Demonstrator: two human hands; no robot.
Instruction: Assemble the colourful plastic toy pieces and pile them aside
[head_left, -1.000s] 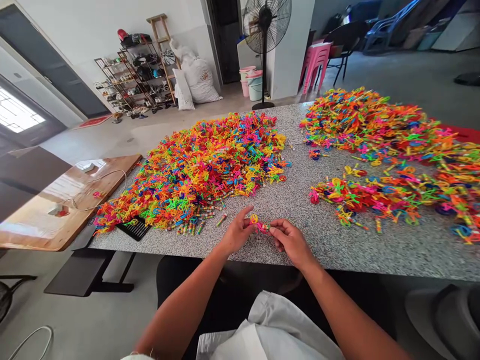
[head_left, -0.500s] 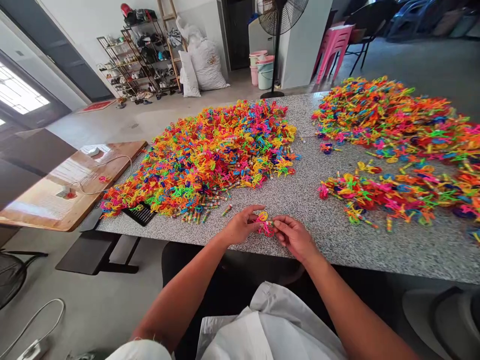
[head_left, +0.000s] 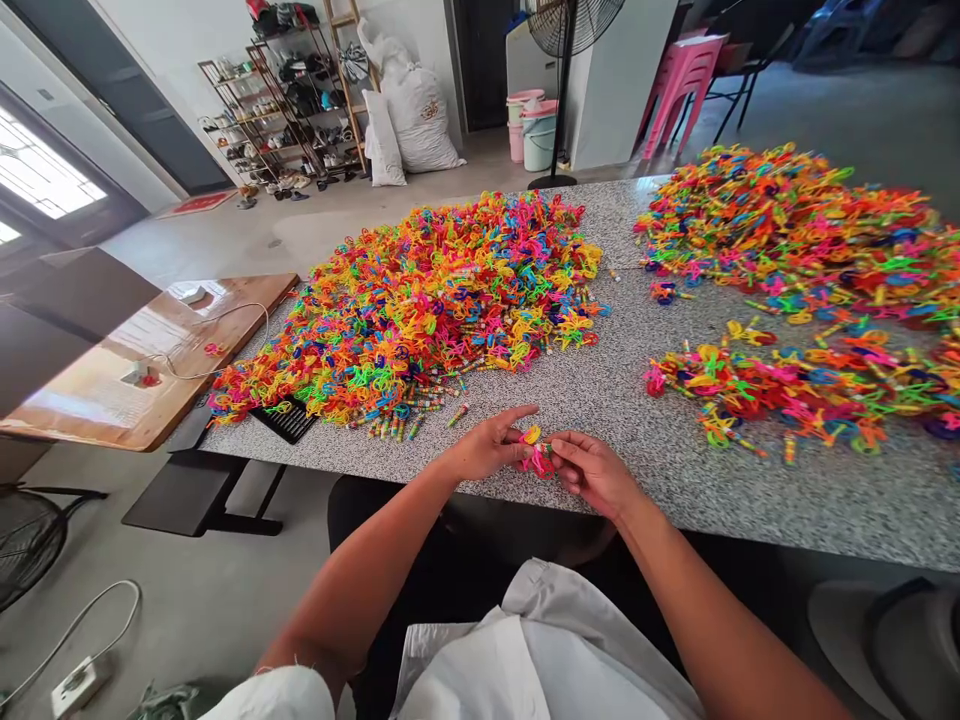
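Close to the table's front edge, my left hand (head_left: 491,446) is closed on a small bunch of pink and yellow plastic loops (head_left: 537,460). My right hand (head_left: 592,468) pinches the other end of the same bunch, where a short printed tube seems to sit between thumb and forefinger; the fingers partly hide it. The left forefinger points outward above the bunch. Several loose short printed tubes (head_left: 399,424) lie left of my left hand, along the front of a big heap of colourful plastic pieces (head_left: 442,290).
A second heap (head_left: 787,220) covers the right rear of the speckled table (head_left: 600,390), with a row of bunches (head_left: 795,385) before it. A black slotted tray (head_left: 289,422) lies at the left front. Beyond stand a wooden board (head_left: 150,360), a fan (head_left: 566,90) and white sacks (head_left: 416,115).
The view has shifted slightly. Both hands stay together on the bunch, and its loops have turned a little between the fingers.
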